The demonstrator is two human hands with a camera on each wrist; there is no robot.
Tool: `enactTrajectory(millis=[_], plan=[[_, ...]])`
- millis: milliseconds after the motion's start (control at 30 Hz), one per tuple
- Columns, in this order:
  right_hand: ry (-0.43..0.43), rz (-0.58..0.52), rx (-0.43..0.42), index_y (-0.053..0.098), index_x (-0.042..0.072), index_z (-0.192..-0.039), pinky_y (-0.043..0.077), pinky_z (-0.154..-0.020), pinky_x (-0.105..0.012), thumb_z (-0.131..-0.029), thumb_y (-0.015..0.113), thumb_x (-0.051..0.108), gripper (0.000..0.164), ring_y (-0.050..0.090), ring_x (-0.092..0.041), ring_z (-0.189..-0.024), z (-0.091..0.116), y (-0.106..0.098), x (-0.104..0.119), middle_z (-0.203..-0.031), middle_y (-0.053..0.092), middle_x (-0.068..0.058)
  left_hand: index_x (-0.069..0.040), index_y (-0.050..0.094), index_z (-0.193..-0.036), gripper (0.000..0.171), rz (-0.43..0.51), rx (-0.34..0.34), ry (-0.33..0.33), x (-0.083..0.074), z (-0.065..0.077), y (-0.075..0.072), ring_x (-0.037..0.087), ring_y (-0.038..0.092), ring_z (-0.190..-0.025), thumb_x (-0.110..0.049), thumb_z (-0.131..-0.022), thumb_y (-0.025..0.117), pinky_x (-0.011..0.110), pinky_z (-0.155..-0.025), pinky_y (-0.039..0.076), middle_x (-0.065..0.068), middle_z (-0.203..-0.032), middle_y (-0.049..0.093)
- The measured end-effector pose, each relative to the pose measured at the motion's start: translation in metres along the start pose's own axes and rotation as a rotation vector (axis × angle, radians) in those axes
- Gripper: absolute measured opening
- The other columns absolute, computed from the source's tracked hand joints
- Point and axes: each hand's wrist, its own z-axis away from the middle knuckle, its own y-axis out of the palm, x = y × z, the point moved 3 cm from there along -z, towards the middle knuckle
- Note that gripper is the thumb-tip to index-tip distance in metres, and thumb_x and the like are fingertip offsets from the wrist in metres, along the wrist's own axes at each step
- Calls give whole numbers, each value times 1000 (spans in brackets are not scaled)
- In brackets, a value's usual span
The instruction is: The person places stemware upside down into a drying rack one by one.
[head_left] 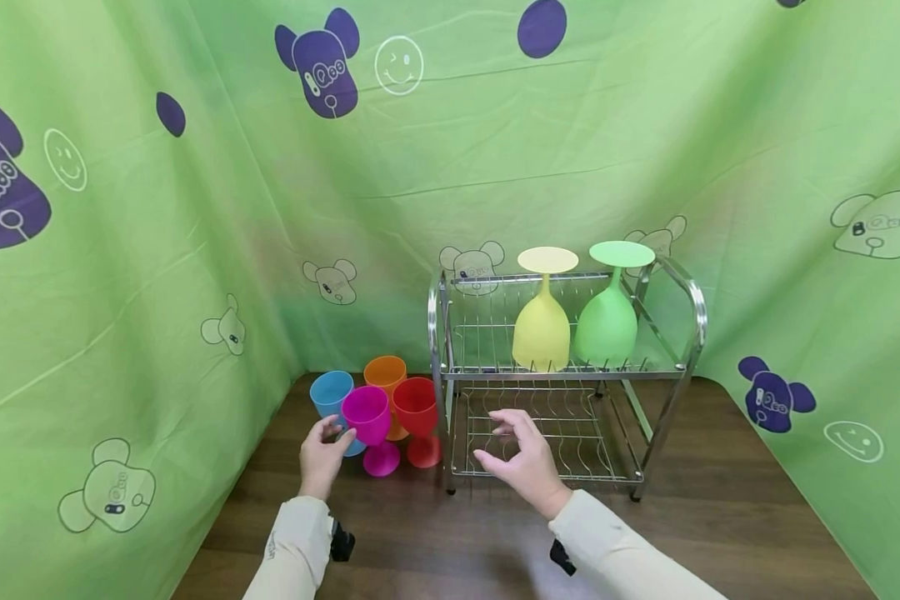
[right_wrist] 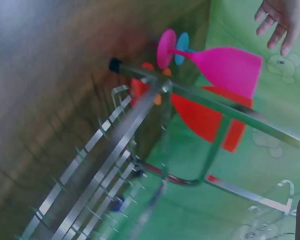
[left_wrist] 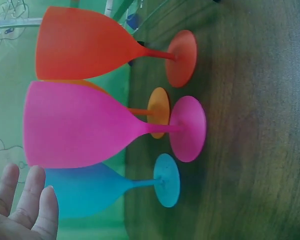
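My left hand is beside the magenta goblet, its fingers spread and apart, with nothing in its grasp. In the left wrist view, its fingertips overlap the bowl of the blue goblet, close under the magenta bowl. A red goblet and an orange goblet complete this upright cluster. My right hand hovers before the rack's lower shelf, thumb and fingers bent in a wide empty C. Upside down on the upper shelf stand a yellow goblet and a green goblet.
The two-tier chrome wire rack stands on the brown wooden table, directly right of the red goblet. Its curved side rails rise above the upper shelf. Green printed cloth hangs behind and on both sides.
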Motion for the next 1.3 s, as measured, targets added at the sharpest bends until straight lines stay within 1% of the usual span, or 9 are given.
enactTrajectory(millis=[167, 300, 500, 567, 667, 833, 933, 1067, 1300], plan=[[180, -5, 8, 59, -9, -105, 54, -64, -38, -58, 81, -10, 51, 59, -11, -76, 4, 4, 16, -96, 60, -16, 7, 47, -131, 56, -3, 34, -48, 8, 0, 5, 41, 50, -112, -13, -84, 72, 46, -90, 45, 30, -118, 57], [206, -22, 11, 59, -10, -105, 54, -64, -39, -59, 80, -10, 50, 59, -13, -76, 4, 3, 26, -97, 60, -16, 8, 40, -136, 66, 9, 72, -74, 19, -2, 12, 44, 48, -114, -15, -84, 72, 52, -95, 42, 32, -120, 54], [241, -43, 36, 58, -5, -111, 54, -68, -33, -62, 82, -5, 55, 61, -28, -77, 20, 10, -3, -102, 60, -11, 10, 31, -140, 77, -14, 114, -79, 24, -2, 28, 48, 47, -115, -15, -81, 74, 55, -94, 44, 35, -124, 49], [267, -45, 48, 58, -2, -113, 54, -70, -31, -63, 83, -2, 56, 61, -26, -79, 26, 11, -13, -104, 60, -8, 10, 28, -140, 79, -31, 114, -83, 24, -2, 32, 48, 45, -118, -15, -81, 74, 56, -95, 43, 35, -128, 47], [302, -63, 56, 58, -1, -114, 54, -70, -32, -63, 83, -1, 57, 61, -25, -80, 31, 10, -16, -103, 60, -7, 10, 25, -141, 81, -44, 106, -95, 26, -3, 38, 49, 40, -122, -14, -80, 74, 58, -99, 39, 35, -134, 42], [321, -90, 80, 58, -1, -117, 54, -70, -35, -61, 85, -1, 62, 61, -22, -79, 38, 10, -20, -103, 58, -7, 12, 25, -140, 84, -66, 57, -77, 26, -5, 44, 50, 40, -122, -13, -77, 75, 58, -101, 36, 35, -133, 41], [349, -113, 136, 57, -2, -120, 54, -73, -35, -62, 85, 0, 65, 61, -22, -82, 40, 10, -20, -106, 59, -10, 13, 25, -139, 86, -88, 37, -72, 26, -6, 46, 50, 41, -119, -14, -76, 76, 59, -100, 36, 35, -131, 42], [373, -129, 270, 54, -2, -125, 53, -78, -35, -68, 83, 7, 65, 63, -27, -90, 41, 11, -19, -113, 59, -15, 12, 26, -139, 87, -112, 25, -80, 24, -9, 47, 49, 42, -118, -16, -75, 77, 60, -98, 38, 34, -130, 43], [320, -105, 467, 51, -5, -130, 53, -82, -40, -73, 81, 16, 68, 63, -34, -97, 47, 14, -19, -123, 57, -22, 9, 24, -140, 88, -110, 37, -111, 25, -12, 53, 47, 42, -118, -19, -76, 77, 59, -96, 40, 31, -130, 44]])
